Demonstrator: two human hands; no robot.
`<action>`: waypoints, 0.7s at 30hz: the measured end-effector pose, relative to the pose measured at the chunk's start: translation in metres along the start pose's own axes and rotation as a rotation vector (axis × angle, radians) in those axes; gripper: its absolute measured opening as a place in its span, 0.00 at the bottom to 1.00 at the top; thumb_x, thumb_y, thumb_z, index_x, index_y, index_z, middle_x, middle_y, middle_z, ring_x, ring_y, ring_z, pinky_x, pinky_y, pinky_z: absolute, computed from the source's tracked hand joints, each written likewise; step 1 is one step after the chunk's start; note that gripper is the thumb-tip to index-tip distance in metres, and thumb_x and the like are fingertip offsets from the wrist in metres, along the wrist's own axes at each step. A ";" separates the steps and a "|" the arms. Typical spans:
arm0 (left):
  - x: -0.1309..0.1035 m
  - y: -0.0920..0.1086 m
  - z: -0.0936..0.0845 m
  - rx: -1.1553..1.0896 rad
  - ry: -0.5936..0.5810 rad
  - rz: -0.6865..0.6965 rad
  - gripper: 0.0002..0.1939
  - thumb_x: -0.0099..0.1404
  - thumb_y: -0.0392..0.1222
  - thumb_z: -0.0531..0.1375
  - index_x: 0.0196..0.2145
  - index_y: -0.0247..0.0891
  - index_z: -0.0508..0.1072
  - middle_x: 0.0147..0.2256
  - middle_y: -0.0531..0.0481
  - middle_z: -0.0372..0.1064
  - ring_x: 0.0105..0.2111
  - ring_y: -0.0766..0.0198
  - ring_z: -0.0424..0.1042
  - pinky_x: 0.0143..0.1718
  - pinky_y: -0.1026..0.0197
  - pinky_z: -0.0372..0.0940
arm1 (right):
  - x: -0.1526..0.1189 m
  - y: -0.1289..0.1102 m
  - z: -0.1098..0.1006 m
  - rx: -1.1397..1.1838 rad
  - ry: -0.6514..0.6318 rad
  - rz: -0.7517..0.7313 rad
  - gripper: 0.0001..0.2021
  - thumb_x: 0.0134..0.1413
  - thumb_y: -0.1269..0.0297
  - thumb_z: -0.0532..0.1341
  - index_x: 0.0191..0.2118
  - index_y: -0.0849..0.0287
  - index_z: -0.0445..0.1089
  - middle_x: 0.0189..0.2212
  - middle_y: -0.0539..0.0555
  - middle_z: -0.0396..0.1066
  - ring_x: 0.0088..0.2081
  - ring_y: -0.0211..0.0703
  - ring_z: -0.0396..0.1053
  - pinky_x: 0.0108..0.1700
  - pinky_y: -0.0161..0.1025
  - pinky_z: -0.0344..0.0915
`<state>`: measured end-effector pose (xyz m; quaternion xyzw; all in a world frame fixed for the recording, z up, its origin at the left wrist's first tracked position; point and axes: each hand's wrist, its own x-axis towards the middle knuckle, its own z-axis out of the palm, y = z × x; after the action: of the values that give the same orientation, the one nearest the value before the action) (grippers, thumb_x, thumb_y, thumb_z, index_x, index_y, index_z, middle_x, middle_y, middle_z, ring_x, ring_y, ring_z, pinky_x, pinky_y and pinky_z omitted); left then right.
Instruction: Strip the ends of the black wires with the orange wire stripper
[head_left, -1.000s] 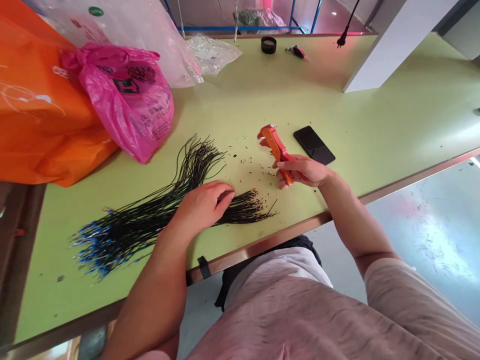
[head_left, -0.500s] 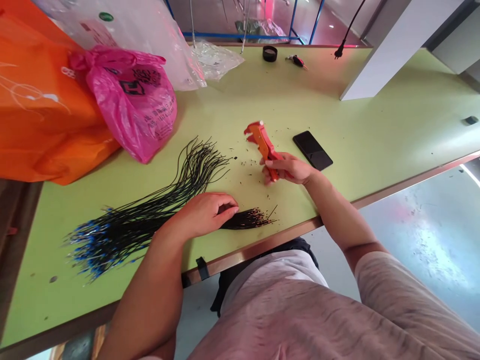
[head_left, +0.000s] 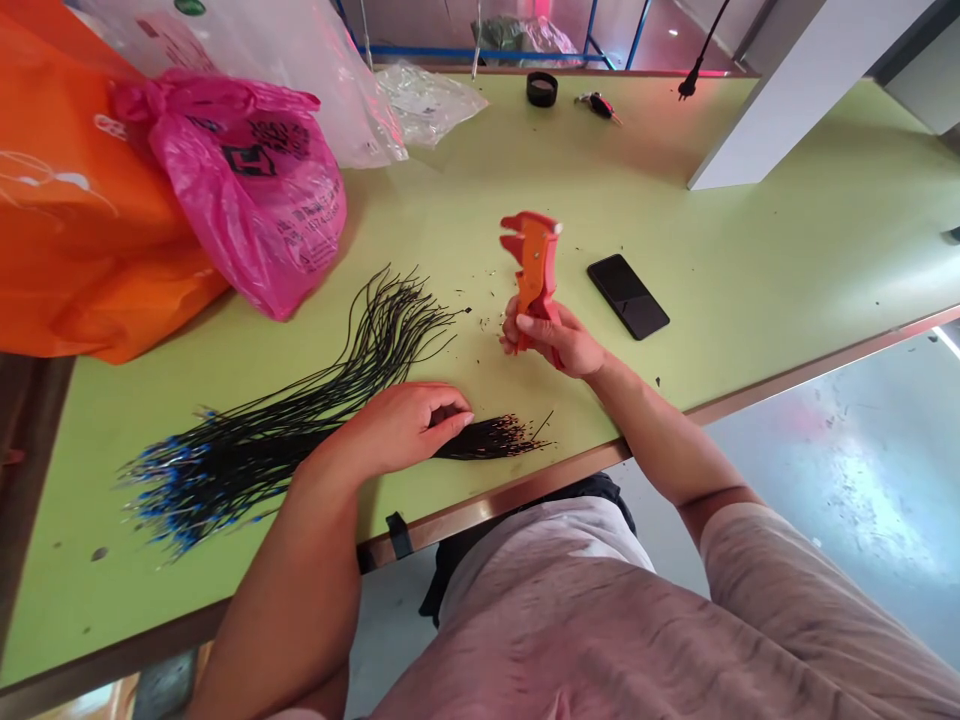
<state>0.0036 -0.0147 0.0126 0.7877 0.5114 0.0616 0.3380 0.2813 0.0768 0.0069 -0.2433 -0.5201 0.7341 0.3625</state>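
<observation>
My right hand (head_left: 553, 335) is closed around the handles of an orange-and-red wire stripper (head_left: 538, 255). The tool is held above the table with its jaws facing up and left. My left hand (head_left: 409, 425) lies over a bundle of black wires (head_left: 487, 438), thumb and forefinger pinched together; whatever is between them is hidden. To the right of that hand, the bundle's ends show bare copper. Blue-tipped ends (head_left: 176, 490) fan out at the left. Behind my left hand spreads a second group of black wires (head_left: 394, 320), their loose ends pointing away from me.
A black phone (head_left: 628, 296) lies right of the stripper. Small black scraps dot the table (head_left: 465, 210). Pink (head_left: 255, 190), orange (head_left: 67, 220) and clear plastic bags (head_left: 300, 80) fill the left back. Behind are a black ring (head_left: 541, 89), keys (head_left: 598, 104) and a white post (head_left: 757, 110).
My right hand has moved slightly left, and the wire stripper has turned more upright, its jaws now higher. My left hand stays in place on the wires. The view has shifted a little.
</observation>
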 end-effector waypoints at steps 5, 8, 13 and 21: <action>0.000 0.004 -0.002 0.035 -0.039 -0.013 0.21 0.73 0.58 0.55 0.42 0.45 0.84 0.40 0.48 0.85 0.37 0.55 0.80 0.40 0.55 0.68 | 0.013 0.016 0.012 0.170 -0.239 0.254 0.30 0.56 0.35 0.74 0.47 0.55 0.69 0.33 0.47 0.73 0.35 0.43 0.77 0.52 0.51 0.79; 0.000 0.004 -0.002 0.031 -0.018 0.005 0.21 0.73 0.58 0.56 0.41 0.45 0.84 0.38 0.49 0.84 0.35 0.56 0.78 0.39 0.55 0.68 | 0.023 0.027 0.017 0.047 -0.021 0.078 0.29 0.56 0.34 0.75 0.44 0.54 0.69 0.33 0.48 0.73 0.37 0.43 0.76 0.48 0.45 0.76; -0.001 0.000 0.001 0.006 0.018 0.063 0.18 0.73 0.55 0.58 0.41 0.45 0.84 0.39 0.49 0.85 0.35 0.57 0.79 0.38 0.56 0.68 | 0.027 0.021 0.014 0.108 0.093 -0.038 0.28 0.55 0.38 0.76 0.47 0.51 0.67 0.35 0.46 0.72 0.39 0.42 0.77 0.51 0.46 0.76; 0.003 0.000 0.010 0.051 0.091 0.141 0.14 0.75 0.53 0.60 0.41 0.45 0.84 0.40 0.48 0.83 0.39 0.55 0.79 0.40 0.56 0.68 | 0.030 0.022 0.002 -0.085 0.228 0.013 0.29 0.48 0.39 0.80 0.42 0.53 0.70 0.32 0.46 0.73 0.34 0.38 0.75 0.43 0.41 0.77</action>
<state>0.0102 -0.0168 0.0040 0.8265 0.4709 0.1081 0.2890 0.2553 0.0952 -0.0129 -0.3436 -0.5045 0.6813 0.4040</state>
